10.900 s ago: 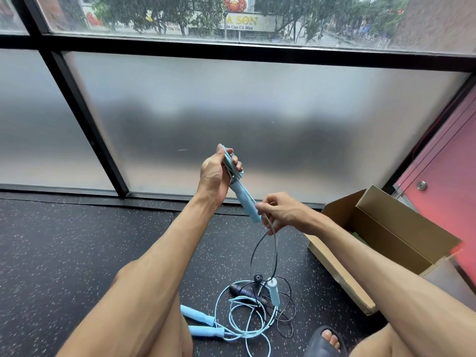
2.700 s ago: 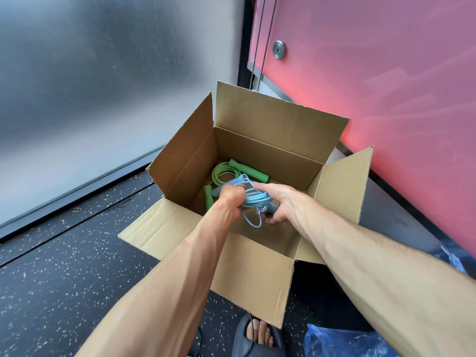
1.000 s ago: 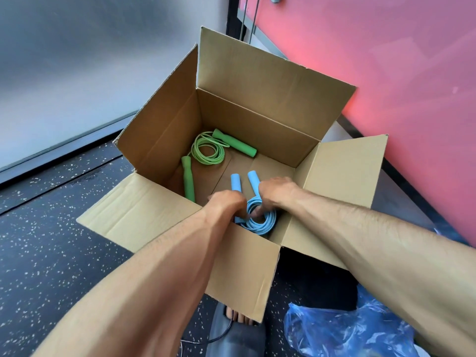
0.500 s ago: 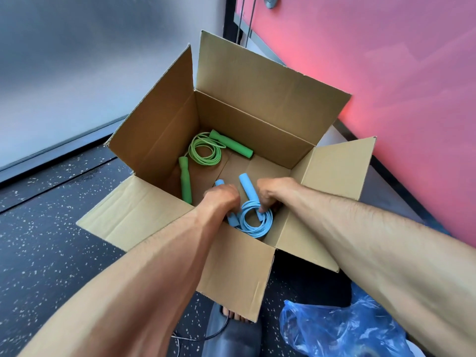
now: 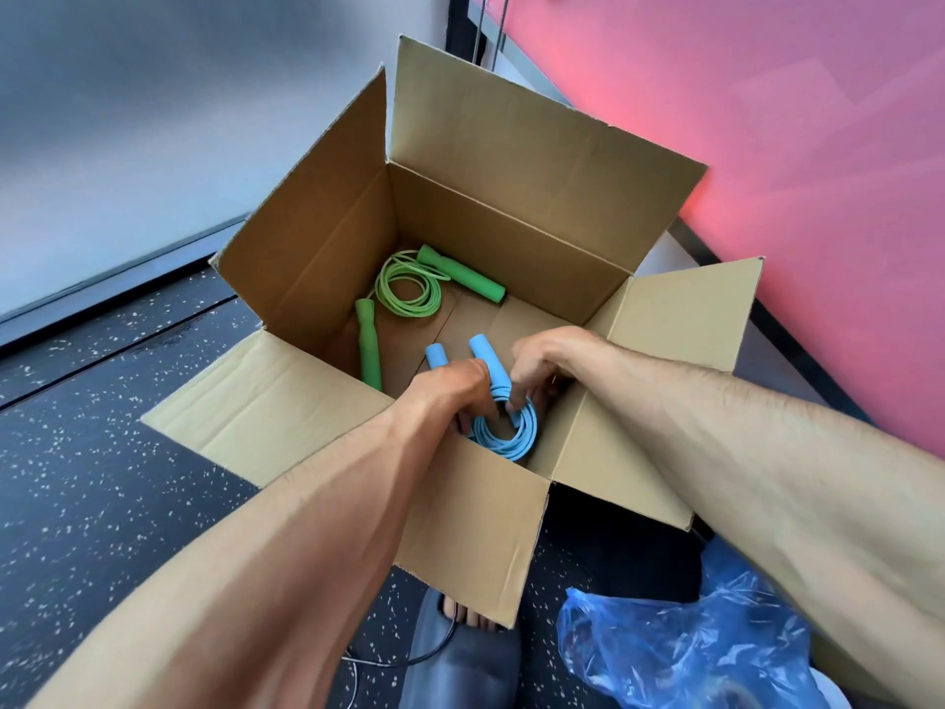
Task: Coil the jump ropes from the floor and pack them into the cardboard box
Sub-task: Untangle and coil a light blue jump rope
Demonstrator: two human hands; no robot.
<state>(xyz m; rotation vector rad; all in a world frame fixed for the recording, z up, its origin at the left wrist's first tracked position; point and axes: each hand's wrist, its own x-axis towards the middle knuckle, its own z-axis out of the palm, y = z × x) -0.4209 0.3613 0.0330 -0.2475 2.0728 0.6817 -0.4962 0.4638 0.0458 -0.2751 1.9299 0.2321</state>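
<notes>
The blue jump rope (image 5: pixel 506 434) lies on the bottom of the cardboard box (image 5: pixel 511 232). Its coil is just below our fingertips (image 5: pixel 521 386), and its two handles point away past them toward the far wall. Beyond the fingers and well apart from them, the green jump rope (image 5: pixel 409 289) sits coiled in the far corner.

We judge this to be the setting-down step. To do it well we should press the coil flat, let go with both hands together so the loops do not spring open, then lift straight up, clear of the cord.

Our left hand (image 5: pixel 450 388) reaches down over the near wall, its fingers curled and pinching the cord where the handles meet the coil. Our right hand (image 5: pixel 549 363) comes in beside it, knuckles up, fingers curled onto the top of the same coil. Both forearms slope down into the box. Behind our right wrist, outside the box, lies a blue plastic bag (image 5: pixel 680 652).
</notes>
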